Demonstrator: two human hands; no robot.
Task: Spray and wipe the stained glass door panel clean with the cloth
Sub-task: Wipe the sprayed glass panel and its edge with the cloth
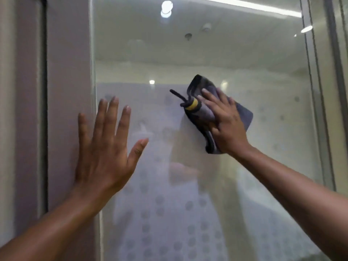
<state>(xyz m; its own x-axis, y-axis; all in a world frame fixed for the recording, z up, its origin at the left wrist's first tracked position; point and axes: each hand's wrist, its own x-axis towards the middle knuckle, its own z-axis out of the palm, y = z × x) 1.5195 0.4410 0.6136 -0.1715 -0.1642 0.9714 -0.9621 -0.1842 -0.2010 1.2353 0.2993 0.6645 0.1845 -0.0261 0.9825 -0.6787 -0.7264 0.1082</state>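
The right hand (225,123) is being pressed flat against the cloth (211,113), fingers straight and spread, with the cloth pinned between palm and pane; nothing is being gripped. The cloth, grey with a dark edge, is bunched and folded under the hand, and a dark cord loop with a yellow band (192,106) is sticking out at its left side. It is being held at about mid-height of the glass door panel (188,53), right of centre.

The left hand (105,147) is being held open, fingers straight and splayed, at the panel's left edge, overlapping the adjoining grey frame (67,91). Whether the palm is actually touching the surface cannot be told.

The glass below the cloth is showing a hazy film and rows of faint round dots; whether these are stains or a pattern seen through the pane cannot be told. No spray bottle is in view.

Handling judgement: the cloth is being read as light, soft and limp, likely to slide or unfold unless broad palm pressure is kept over its folded middle. The pane is being read as rigid, smooth and slippery, so even pressure is advisable. The step in hand is being judged as wiping.
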